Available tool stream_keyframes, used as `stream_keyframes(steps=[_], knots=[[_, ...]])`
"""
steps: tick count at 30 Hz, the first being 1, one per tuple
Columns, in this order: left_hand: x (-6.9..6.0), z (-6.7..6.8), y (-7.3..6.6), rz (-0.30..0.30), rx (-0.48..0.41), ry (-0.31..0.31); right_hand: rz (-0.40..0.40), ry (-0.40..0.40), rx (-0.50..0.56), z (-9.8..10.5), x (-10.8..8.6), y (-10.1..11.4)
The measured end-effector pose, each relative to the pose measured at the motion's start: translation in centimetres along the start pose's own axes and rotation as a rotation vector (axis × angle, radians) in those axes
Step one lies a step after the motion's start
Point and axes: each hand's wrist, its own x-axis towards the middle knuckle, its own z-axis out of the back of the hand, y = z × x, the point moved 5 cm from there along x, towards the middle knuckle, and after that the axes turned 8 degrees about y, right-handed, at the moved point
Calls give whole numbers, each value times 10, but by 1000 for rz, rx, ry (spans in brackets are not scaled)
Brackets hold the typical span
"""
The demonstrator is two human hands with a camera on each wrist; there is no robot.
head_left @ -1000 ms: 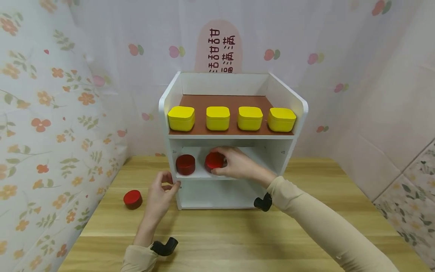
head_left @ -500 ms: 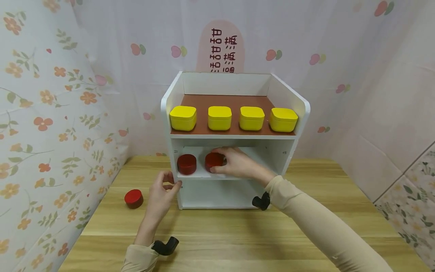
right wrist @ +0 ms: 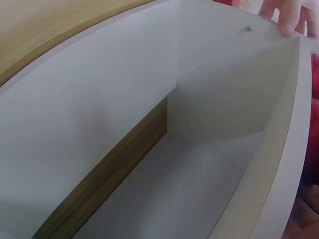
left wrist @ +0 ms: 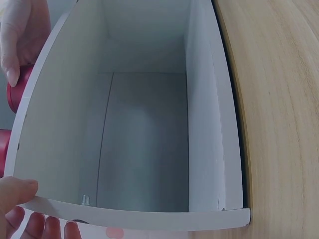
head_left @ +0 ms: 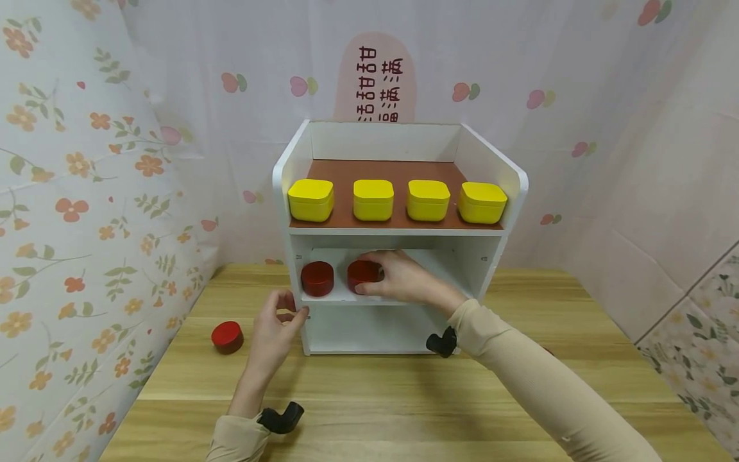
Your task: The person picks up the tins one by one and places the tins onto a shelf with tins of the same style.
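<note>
On the middle level of the white shelf unit (head_left: 369,231), my right hand (head_left: 404,277) holds a round red box (head_left: 362,274) between thumb and fingers; the box stands on the board. Left of it, a second red box (head_left: 317,279) stands apart. My left hand (head_left: 272,333) grips the unit's left side panel, the thumb (left wrist: 20,191) on its front edge and the fingers (left wrist: 52,228) outside. The right wrist view shows only part of my right hand (right wrist: 305,214) at its lower right edge.
Several yellow boxes (head_left: 373,200) line the top level. Another red box (head_left: 228,337) lies on the wooden table (head_left: 369,410), left of the unit. A red sliver (head_left: 548,351) shows behind my right sleeve. Patterned cloth hangs behind and at the left.
The head view has shifted slightly. Both hands keep their places, and the held red box has barely moved. The red sliver by my right sleeve now shows.
</note>
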Motion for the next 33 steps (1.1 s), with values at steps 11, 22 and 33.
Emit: stream_keyframes(steps=[11, 22, 33], knots=[[0, 0, 2, -14, 2, -8, -1, -7, -13, -2, 1, 2], [0, -1, 4, -11, 17, -8, 99, -57, 42, -1, -5, 8], [7, -4, 44, -12, -23, -7, 122, -360, 230, 9, -46, 5]])
